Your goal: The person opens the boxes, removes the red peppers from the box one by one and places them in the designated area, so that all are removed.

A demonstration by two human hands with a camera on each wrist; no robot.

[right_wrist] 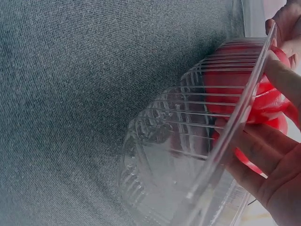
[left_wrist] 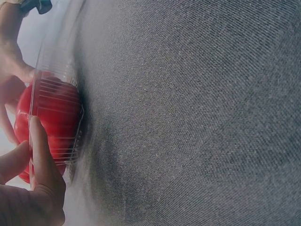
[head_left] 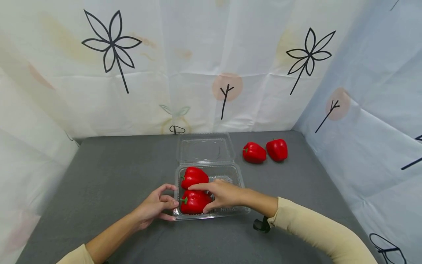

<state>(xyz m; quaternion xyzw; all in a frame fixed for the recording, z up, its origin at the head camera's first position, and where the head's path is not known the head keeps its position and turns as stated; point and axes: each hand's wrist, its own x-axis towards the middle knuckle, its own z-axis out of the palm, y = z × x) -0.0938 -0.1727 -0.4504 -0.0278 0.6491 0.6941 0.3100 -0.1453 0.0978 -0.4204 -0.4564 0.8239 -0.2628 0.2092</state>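
A clear plastic clamshell container (head_left: 243,183) lies with its lid (head_left: 206,148) folded back behind it. Two red bell peppers sit in its left half: a rear bell pepper (head_left: 195,176) and a front bell pepper (head_left: 195,202), green stems facing left. My right hand (head_left: 227,194) reaches in from the right and grips the front pepper, thumb on its near side and fingers at its far side. At the left edge, my left hand (head_left: 153,205) pinches the container's rim between thumb and fingers, as the left wrist view shows. The container's right half holds no pepper.
On the grey tabletop (head_left: 125,165), right of the lid, lie two more red bell peppers, a left one (head_left: 254,152) and a right one (head_left: 277,149). White cloth (head_left: 184,73) with printed plants hangs behind the table and along both sides.
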